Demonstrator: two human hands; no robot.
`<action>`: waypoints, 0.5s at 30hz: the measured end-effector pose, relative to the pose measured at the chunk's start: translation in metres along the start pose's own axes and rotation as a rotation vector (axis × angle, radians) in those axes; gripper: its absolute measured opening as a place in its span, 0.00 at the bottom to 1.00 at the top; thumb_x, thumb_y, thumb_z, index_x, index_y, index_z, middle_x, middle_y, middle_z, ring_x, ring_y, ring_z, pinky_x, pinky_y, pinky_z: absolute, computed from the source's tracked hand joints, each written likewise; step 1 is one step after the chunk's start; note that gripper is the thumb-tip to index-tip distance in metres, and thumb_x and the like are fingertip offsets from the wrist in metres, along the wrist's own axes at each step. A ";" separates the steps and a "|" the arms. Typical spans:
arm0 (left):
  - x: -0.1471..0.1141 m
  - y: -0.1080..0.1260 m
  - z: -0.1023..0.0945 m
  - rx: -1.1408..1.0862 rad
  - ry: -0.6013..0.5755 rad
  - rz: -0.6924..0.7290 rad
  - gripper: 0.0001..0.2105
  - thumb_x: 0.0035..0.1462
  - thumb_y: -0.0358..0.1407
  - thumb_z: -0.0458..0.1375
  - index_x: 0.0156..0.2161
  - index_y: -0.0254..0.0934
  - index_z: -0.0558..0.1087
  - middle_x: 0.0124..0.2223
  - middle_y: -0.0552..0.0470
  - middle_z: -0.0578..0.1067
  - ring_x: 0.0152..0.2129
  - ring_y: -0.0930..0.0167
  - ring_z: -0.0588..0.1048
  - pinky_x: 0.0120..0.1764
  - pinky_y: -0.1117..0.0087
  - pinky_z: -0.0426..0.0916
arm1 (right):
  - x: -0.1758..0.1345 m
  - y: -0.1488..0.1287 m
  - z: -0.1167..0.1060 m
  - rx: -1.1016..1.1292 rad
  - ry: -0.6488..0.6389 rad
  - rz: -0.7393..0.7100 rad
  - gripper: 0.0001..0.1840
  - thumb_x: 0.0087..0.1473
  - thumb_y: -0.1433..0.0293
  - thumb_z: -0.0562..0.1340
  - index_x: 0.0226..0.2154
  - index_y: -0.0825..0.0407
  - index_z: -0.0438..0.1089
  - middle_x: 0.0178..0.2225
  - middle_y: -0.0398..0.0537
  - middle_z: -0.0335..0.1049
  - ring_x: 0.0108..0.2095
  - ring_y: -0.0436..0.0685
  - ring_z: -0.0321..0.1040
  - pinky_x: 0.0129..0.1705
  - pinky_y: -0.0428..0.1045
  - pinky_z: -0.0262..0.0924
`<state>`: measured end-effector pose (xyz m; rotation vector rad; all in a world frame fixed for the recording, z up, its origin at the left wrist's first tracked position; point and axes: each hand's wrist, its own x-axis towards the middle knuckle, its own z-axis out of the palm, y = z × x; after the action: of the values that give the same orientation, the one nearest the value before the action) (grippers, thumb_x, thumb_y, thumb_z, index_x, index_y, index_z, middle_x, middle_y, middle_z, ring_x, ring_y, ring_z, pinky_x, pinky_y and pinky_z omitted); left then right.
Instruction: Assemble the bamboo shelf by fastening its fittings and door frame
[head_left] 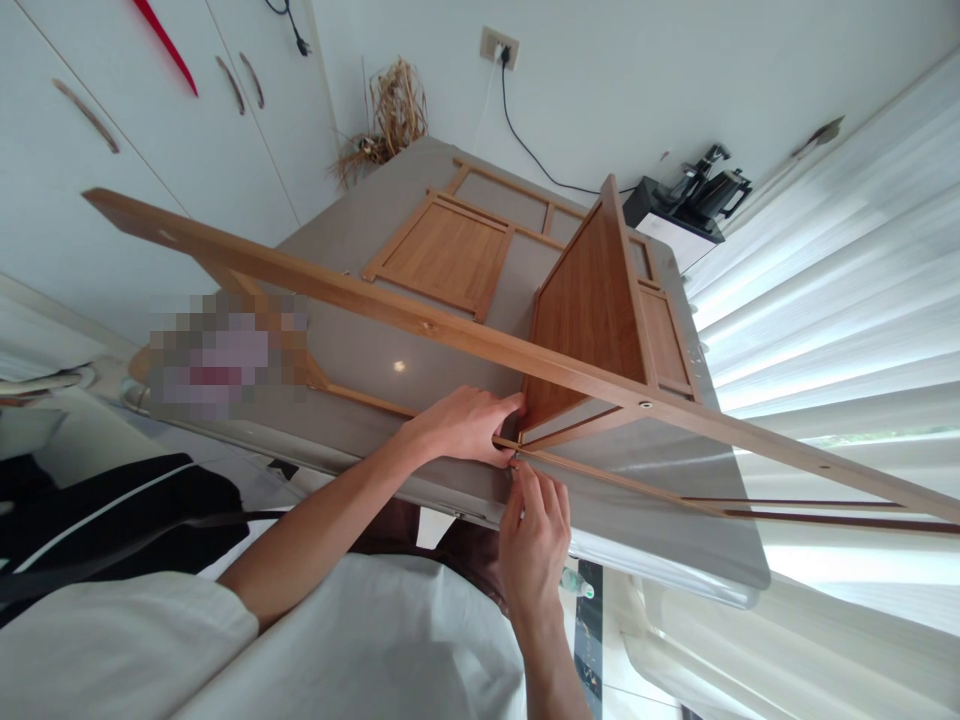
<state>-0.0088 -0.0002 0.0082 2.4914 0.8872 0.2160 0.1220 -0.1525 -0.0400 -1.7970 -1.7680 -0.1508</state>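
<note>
A wooden frame [420, 320] stands on edge across the table, its long upper rail slanting from upper left to lower right. An upright wooden panel [589, 300] meets it at the middle. Low down at that joint, my left hand [469, 425] is closed around the frame's lower rail, thumb against the panel's corner. My right hand [536, 520] is just below and to the right, fingertips pinched together at the rail's near side. Whatever small thing those fingers hold is hidden.
On the grey table [352, 350] lie another wooden frame with a panel [442, 255] and further slatted pieces. A black kettle [724, 195] sits on a small cabinet at the back right. Dried plants [397, 110] stand behind. A blurred patch [225, 355] covers something at left.
</note>
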 end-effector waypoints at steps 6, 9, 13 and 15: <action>-0.001 -0.001 0.000 -0.001 0.005 -0.001 0.18 0.51 0.47 0.63 0.43 0.42 0.65 0.30 0.58 0.80 0.27 0.64 0.80 0.25 0.66 0.58 | -0.002 0.001 0.003 0.087 0.020 0.083 0.14 0.67 0.74 0.54 0.49 0.52 0.72 0.39 0.50 0.75 0.41 0.58 0.67 0.46 0.52 0.62; 0.000 0.000 0.000 0.006 0.005 0.002 0.18 0.51 0.47 0.63 0.43 0.42 0.65 0.30 0.58 0.80 0.27 0.64 0.80 0.25 0.67 0.59 | -0.002 0.002 0.002 0.116 0.041 0.094 0.12 0.67 0.73 0.54 0.48 0.52 0.72 0.38 0.50 0.75 0.41 0.57 0.67 0.45 0.51 0.62; 0.000 0.000 0.000 0.005 -0.015 -0.010 0.19 0.52 0.46 0.63 0.45 0.42 0.66 0.31 0.57 0.81 0.29 0.63 0.80 0.26 0.67 0.60 | -0.002 0.003 0.001 0.091 0.029 0.051 0.13 0.67 0.74 0.54 0.50 0.52 0.71 0.38 0.49 0.75 0.42 0.57 0.66 0.46 0.52 0.63; 0.000 0.001 -0.001 0.001 -0.022 -0.013 0.19 0.52 0.46 0.63 0.45 0.42 0.66 0.31 0.57 0.81 0.29 0.63 0.80 0.26 0.66 0.60 | -0.002 0.003 0.001 0.068 0.009 0.019 0.14 0.67 0.74 0.54 0.51 0.51 0.71 0.39 0.49 0.75 0.42 0.57 0.65 0.47 0.53 0.63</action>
<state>-0.0082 -0.0004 0.0093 2.4838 0.8943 0.1836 0.1245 -0.1530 -0.0430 -1.7618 -1.7285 -0.0890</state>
